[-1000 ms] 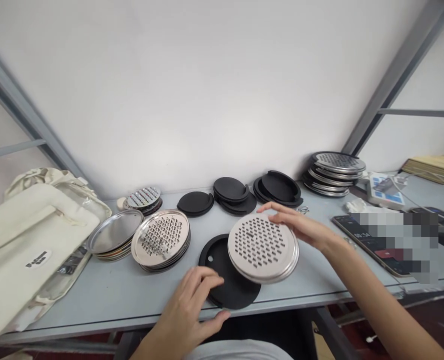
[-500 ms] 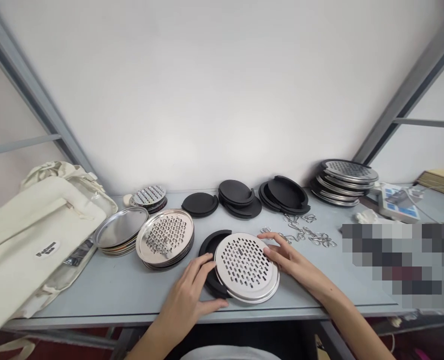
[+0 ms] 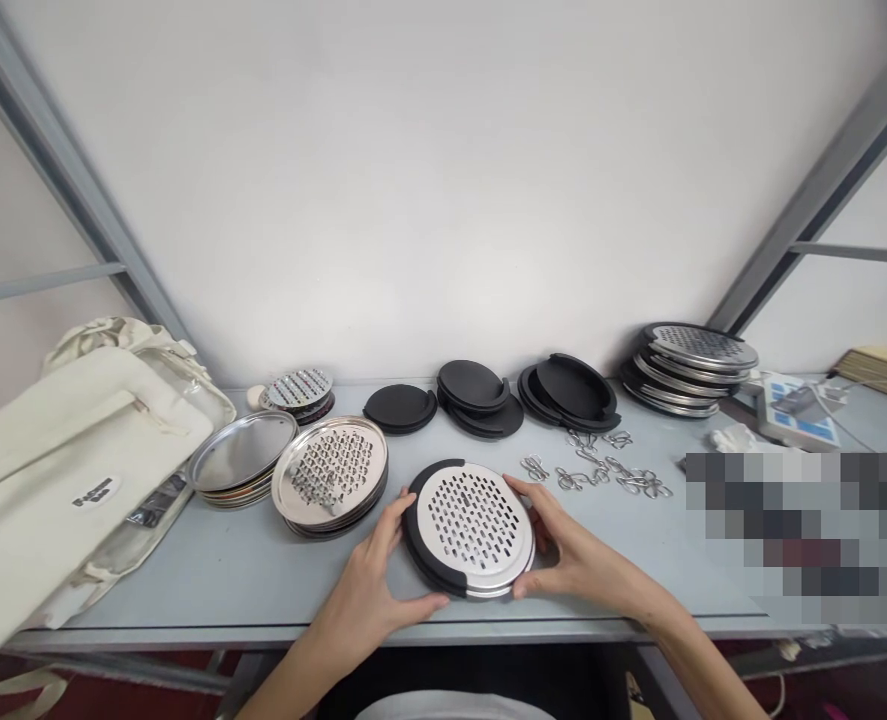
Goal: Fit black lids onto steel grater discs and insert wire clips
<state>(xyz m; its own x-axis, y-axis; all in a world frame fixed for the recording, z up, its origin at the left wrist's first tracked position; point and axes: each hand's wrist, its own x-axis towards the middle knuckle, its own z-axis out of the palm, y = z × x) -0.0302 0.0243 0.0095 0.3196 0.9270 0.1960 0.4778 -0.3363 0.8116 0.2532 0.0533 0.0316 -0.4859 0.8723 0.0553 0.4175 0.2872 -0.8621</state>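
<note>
A round metal grater plate (image 3: 477,525) lies in front of me at the desk's near side, its slotted face up. It sits inside a curved black holder (image 3: 415,535), whose raised rim wraps the plate's left side. My left hand (image 3: 372,580) is curled round the holder's left edge, fingers behind and thumb in front. My right hand (image 3: 574,555) grips the plate's right edge between thumb and fingers. Just left of them rests a stack of grater plates (image 3: 330,470) with raised teeth.
Plain metal discs (image 3: 244,450) are stacked further left, beside a cream bag (image 3: 98,430). Black holders (image 3: 469,385) stand in piles along the wall. Metal wire clips (image 3: 638,480) lie loose on the right, before a stack of graters in holders (image 3: 694,365).
The grater plate has slid left into the black holder. My right hand has come down and left, from resting on the plate's top to gripping its right edge.
</note>
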